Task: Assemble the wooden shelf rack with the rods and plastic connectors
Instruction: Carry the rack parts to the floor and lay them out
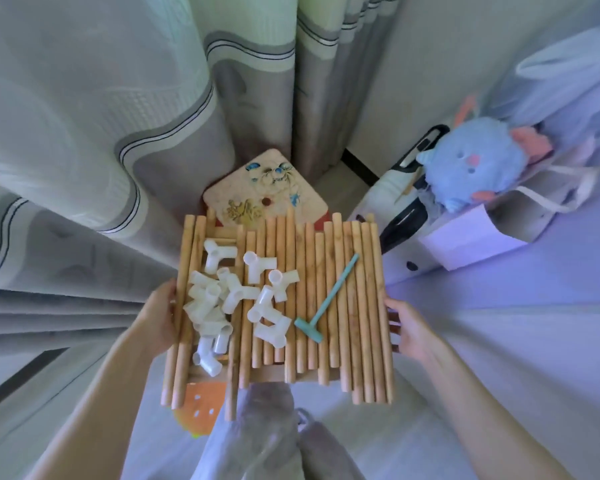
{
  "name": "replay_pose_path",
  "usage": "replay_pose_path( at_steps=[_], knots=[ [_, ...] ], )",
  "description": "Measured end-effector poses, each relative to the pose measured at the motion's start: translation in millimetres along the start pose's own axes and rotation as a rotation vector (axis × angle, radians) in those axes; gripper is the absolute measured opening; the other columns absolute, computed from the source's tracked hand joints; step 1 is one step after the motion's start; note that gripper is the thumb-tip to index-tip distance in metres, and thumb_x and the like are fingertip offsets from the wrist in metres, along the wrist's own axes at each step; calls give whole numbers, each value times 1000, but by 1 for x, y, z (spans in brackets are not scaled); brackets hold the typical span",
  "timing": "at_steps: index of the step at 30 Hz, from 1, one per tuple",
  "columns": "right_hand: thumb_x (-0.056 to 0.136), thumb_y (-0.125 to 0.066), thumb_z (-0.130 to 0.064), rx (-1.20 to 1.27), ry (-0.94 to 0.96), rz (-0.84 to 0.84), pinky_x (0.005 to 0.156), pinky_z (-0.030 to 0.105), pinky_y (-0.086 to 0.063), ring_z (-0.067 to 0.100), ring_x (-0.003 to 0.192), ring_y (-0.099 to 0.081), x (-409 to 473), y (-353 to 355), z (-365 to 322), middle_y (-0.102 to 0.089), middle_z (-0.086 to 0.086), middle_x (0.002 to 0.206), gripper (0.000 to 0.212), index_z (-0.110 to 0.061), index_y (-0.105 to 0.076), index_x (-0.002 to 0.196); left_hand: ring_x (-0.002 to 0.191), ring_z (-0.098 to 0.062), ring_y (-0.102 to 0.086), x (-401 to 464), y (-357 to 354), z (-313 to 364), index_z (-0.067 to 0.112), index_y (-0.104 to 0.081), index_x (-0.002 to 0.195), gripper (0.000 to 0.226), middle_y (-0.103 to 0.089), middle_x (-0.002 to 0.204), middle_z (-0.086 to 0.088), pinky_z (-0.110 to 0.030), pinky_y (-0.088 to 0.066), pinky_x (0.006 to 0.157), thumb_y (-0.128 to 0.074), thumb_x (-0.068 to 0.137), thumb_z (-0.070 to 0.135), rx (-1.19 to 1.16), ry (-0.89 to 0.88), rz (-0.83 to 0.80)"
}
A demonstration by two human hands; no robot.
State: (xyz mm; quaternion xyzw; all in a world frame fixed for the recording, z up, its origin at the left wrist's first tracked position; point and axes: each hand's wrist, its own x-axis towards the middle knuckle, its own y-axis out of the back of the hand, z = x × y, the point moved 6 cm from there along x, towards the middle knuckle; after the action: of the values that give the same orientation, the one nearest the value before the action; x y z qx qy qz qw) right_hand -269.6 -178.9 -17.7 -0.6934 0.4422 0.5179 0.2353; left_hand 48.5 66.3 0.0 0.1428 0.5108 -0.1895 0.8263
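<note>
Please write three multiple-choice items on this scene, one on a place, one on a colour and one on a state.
1. Where do the white connectors lie?
A. On the rods' left half
B. On the floor
C. In a bag

2. What colour is the small hammer?
A. Red
B. Teal
C. Black

3. How is the stack of rods supported?
A. By one hand
B. By a hand at each side
C. Untouched

Answers: 1 A, they are piled near the left hand; 2 B, head and handle are teal; 3 B, the right hand holds the opposite edge.

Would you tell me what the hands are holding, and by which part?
Both hold the bundle of rods by its sides: left hand on the left edge, right hand on the right. Connectors and a small hammer ride on top.
</note>
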Motion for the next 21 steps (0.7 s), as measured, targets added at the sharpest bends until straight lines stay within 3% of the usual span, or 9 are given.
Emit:
replay_pose_path(
  at_steps=[5,10,12,15,18,21],
  knots=[
    [89,-54,-47,49,9,-13,62,30,-42,21,80,-56,-38,32,60,-61,8,85,34,-13,-61,84,75,-27,-61,-45,2,-35,14,-62,82,36,-70,63,-8,-38,-49,69,-38,91,40,70,-36,-11],
    [92,-53,-44,132,6,10,64,31,-43,23,83,-55,-75,65,128,-60,10,92,33,-12,-60,91,75,-27,-60,-82,0,-76,15,-61,82,36,-63,81,-10,-37,-47,66,-39,93,42,109,-44,-57],
    [92,-52,-43,174,11,32,64,31,-43,23,85,-54,-85,76,153,-60,11,96,32,-12,-59,97,73,-26,-60,-91,-2,-95,15,-61,83,35,-63,80,-9,-36,-47,66,-41,92,42,145,-15,-86],
    [95,-49,-38,249,38,66,62,30,-40,20,82,-53,-96,85,176,-59,8,90,26,-14,-59,90,70,-25,-63,-97,0,-126,14,-63,85,31,-66,74,-7,-36,-48,67,-44,90,39,197,51,-117],
    [96,-48,-31,340,64,70,62,29,-41,17,79,-53,-99,88,194,-60,4,84,22,-20,-61,82,81,-27,-64,-99,1,-144,15,-66,96,34,-71,83,-8,-39,-50,70,-42,91,40,234,52,-150],
    [96,-49,-30,430,45,93,61,30,-42,18,82,-54,-103,95,223,-61,5,89,20,-17,-61,87,89,-28,-64,-102,-5,-152,15,-66,101,35,-71,91,-8,-42,-51,78,-43,91,39,271,18,-156]
  ],
)
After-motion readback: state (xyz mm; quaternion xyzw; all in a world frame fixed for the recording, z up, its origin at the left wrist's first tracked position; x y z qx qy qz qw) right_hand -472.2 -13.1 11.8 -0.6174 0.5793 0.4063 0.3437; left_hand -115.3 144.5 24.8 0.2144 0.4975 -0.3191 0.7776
